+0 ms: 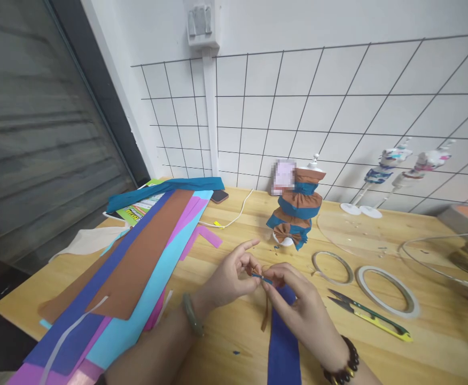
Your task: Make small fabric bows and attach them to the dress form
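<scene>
Counter (218, 347) has snips (356, 310) nearby, likely for easy reach. Left hand (232, 275), right hand (300, 299): both grips pinching blue scrap (264, 279), probably steadying it.

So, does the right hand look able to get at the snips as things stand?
Probably yes: the snips lie uncovered, with only bare table between them and the right hand. That hand is pinching a small blue piece, though, so it may need to let go first.
</scene>
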Available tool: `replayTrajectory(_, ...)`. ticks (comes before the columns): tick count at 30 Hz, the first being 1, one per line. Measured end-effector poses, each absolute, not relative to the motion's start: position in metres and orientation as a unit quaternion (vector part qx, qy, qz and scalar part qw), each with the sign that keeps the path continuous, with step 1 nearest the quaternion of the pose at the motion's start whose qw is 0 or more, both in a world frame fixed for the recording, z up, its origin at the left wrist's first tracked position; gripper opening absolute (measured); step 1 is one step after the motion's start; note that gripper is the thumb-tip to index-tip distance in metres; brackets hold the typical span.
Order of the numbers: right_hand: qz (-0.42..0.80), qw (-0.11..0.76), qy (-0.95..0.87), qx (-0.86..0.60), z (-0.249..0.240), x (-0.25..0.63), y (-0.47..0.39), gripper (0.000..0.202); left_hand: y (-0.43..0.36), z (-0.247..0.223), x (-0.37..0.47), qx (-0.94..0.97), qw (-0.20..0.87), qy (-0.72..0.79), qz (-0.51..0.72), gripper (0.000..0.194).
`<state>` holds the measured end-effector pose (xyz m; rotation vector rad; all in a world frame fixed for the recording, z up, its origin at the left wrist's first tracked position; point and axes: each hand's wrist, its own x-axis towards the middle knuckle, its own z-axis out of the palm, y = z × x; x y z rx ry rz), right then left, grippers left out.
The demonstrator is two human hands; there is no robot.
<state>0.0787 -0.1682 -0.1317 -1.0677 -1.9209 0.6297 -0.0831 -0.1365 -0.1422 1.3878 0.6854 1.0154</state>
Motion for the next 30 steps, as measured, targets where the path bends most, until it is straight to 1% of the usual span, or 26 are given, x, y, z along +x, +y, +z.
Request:
replayTrajectory(7, 0.186, 0.413, -0.794, -0.406, -0.132, 0.082, -0.166, 0.008, -0.136, -0.143, -0.082, 0.601, 0.604, 0.283, 0.441, 0.068)
replayTrajectory(14, 0.085, 0.412, -0.817, -0.394, -0.136, 0.086, -0.164, 0.009, -0.133, -0.143, -0.085, 0.539, 0.666, 0.252, 0.451, 0.073)
replayTrajectory(19, 0.019, 0.404, -0.821, -0.402, -0.138, 0.087, -0.163, 0.009, -0.133, -0.142, -0.085, 0.53, 0.669, 0.271, 0.446, 0.063)
replayTrajectory(24, 0.002, 0.398, -0.823, -0.406, -0.14, 0.088, -0.163, 0.01, -0.133, -0.143, -0.084, 0.517, 0.643, 0.325, 0.461, 0.056)
replayTrajectory(30, 0.009, 0.407, -0.807, -0.429, -0.143, 0.089, -0.163, 0.011, -0.133, -0.143, -0.081, 0.52, 0.643, 0.327, 0.457, 0.057)
